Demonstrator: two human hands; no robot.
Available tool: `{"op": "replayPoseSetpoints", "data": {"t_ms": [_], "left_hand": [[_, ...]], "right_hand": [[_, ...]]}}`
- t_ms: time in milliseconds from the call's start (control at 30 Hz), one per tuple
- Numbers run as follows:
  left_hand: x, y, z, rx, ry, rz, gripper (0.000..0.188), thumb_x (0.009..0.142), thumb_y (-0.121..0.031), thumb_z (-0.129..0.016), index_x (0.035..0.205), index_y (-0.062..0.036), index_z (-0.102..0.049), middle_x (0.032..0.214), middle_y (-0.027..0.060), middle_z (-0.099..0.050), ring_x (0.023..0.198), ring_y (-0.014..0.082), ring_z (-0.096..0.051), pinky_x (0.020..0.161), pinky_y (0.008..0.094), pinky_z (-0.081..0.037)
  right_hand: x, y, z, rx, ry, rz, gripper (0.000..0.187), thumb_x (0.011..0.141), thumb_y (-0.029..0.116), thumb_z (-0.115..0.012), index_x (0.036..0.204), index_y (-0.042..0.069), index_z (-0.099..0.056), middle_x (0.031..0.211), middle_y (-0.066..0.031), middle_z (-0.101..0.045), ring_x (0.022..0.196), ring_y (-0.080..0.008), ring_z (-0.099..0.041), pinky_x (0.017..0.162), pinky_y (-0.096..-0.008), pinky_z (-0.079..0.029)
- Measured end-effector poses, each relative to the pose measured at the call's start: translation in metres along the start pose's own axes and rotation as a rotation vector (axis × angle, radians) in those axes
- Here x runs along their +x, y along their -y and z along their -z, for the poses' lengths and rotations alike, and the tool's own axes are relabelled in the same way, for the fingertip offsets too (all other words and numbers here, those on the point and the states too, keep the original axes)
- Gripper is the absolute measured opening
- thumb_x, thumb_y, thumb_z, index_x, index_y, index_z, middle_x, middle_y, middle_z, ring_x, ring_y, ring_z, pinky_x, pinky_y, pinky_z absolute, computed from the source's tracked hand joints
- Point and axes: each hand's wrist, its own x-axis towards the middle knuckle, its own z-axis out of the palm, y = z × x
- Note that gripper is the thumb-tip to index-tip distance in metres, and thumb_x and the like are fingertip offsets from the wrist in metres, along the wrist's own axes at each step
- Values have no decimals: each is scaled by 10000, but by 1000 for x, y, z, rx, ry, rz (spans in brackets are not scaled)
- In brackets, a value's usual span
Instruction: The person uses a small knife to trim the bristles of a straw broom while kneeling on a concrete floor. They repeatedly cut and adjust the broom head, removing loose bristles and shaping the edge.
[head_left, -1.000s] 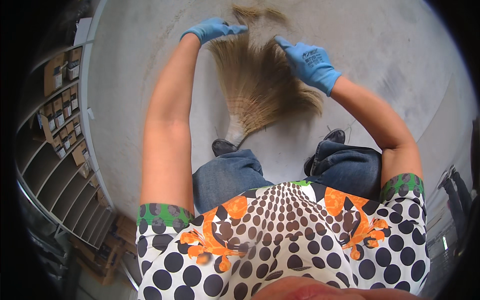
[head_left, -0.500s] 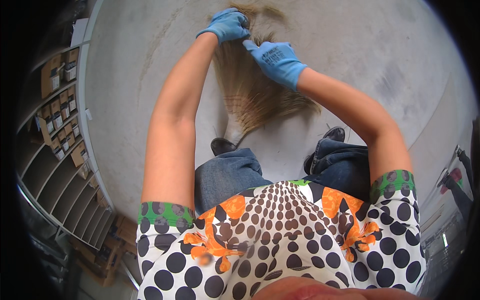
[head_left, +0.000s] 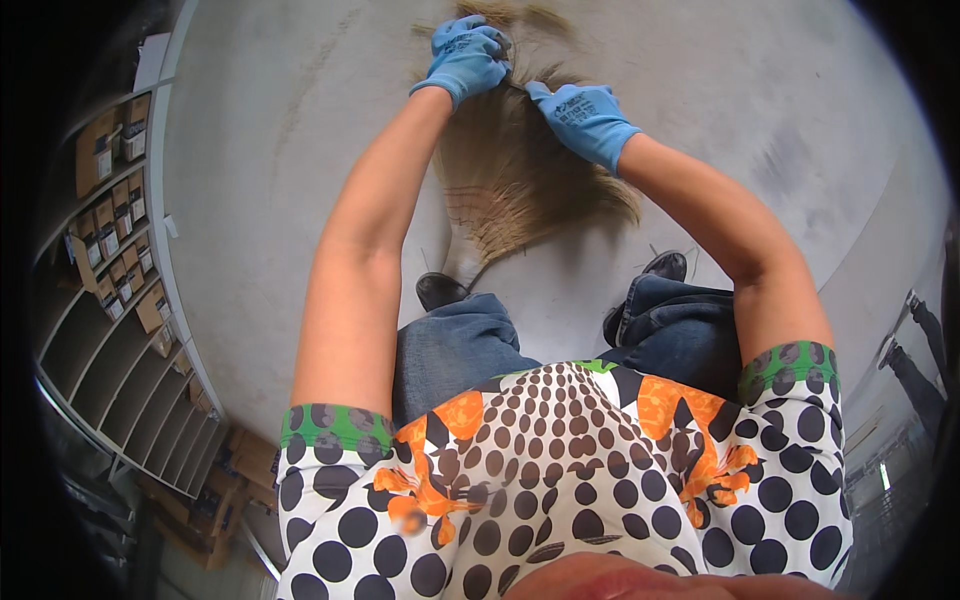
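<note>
Over the last second my two gloved hands have come together at the bristle tips. My left hand (head_left: 468, 62), which was stretched out flat beyond the fan's edge, has moved clockwise to just short of 12 o'clock, with its fingers now bent inward. My right hand (head_left: 585, 118) swung in from nearer 1 o'clock, almost met the left, and has since eased back slightly, so a narrow gap lies between them.

The straw broom (head_left: 515, 190) lies on the concrete floor (head_left: 740, 210) at 12 o'clock, its pale neck beside my left shoe (head_left: 440, 290) and its bristles spreading away from me. I judge that this brings the work to the fan's far edge, both hands acting on the same stretch of tips.

My left grip looks narrow, but I cannot tell what it closes on; my right thumb reaches toward the straw, and whether it pinches any is unclear. Past my left knuckles lies a loose straw clump (head_left: 487, 12).
</note>
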Motion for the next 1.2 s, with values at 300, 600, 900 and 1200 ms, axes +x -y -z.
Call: {"op": "replayPoseSetpoints", "data": {"t_ms": [300,600,900,1200], "left_hand": [[11,12,11,-22,-10,-36,142,767,-339,-784,849,-238,-840,1056,-120,-779,1225,155,-620,1082,369,-449],[32,97,46,-253,-101,294,335,759,-351,-777,961,-87,-818,1110,105,-768,1025,295,-714,878,424,-564],[24,81,73,-406,459,440,682,907,-527,-732,1307,24,-692,1282,177,-718,1217,293,-647,1077,370,-470],[14,63,11,-618,562,396,485,882,-353,-822,1175,28,-759,1354,130,-703,1145,228,-685,998,331,-517]], "right_hand": [[59,30,-9,29,-92,27,268,1016,152,-511,1253,78,-610,917,-164,-771,789,-353,-768,584,-524,-535],[-21,-62,-23,91,-11,-117,497,969,116,-558,1461,173,-521,951,-156,-764,852,-379,-755,697,-528,-588],[-13,-62,14,189,-380,-113,561,961,152,-580,1517,172,-505,891,-181,-725,792,-397,-697,673,-513,-560],[-8,-2,24,144,-221,97,586,946,128,-586,1524,161,-498,889,-171,-714,773,-361,-719,633,-489,-567]]}}
